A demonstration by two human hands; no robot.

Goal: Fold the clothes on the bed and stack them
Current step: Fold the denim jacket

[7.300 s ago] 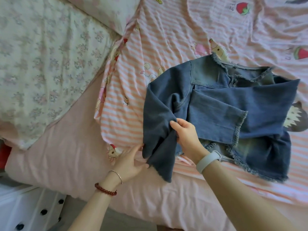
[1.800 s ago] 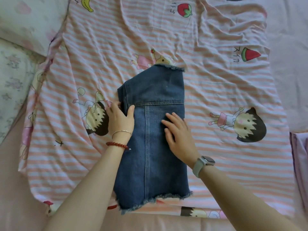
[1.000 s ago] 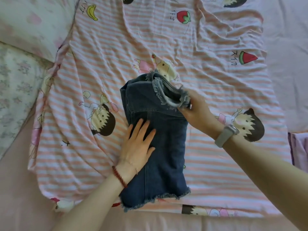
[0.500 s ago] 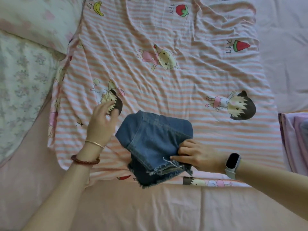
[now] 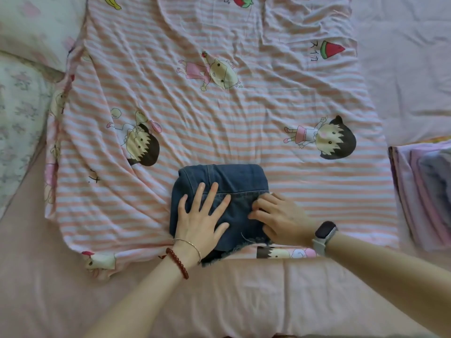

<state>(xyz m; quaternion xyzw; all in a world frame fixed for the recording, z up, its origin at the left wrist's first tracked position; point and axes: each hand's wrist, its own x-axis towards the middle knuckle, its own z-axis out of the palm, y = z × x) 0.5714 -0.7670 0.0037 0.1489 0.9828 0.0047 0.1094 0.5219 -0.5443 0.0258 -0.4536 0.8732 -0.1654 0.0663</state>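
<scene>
- Where the striped cartoon-print sheet (image 5: pixel 219 113) meets the plain pink bed (image 5: pixel 244 296) at its near edge, a folded denim garment (image 5: pixel 234 181) lies as a compact squarish bundle, frayed hem toward the near side.
- Left hand (image 5: pixel 201 217): flat on the denim's left half, fingers straight and spread, palm pressing down. Thin bangle and red bead bracelet (image 5: pixel 178 263) on that wrist.
- Right hand (image 5: pixel 280 218): on the denim's right edge, fingers bent, tips pressed against the cloth. Cannot tell whether it pinches the fabric or only pushes on it. Dark-faced watch (image 5: pixel 325 231) with pale strap on the wrist.
- Denim sits near-centre of the view, part on the striped sheet, frayed hem just over the plain pink bed cover.
- Stack of folded cloth (image 5: pixel 424 193), pale purple and pink, at right edge of view, well apart from the denim.
- Floral pillow (image 5: pixel 22 113) at left; a second pale pillow (image 5: pixel 39 25) at far left.
</scene>
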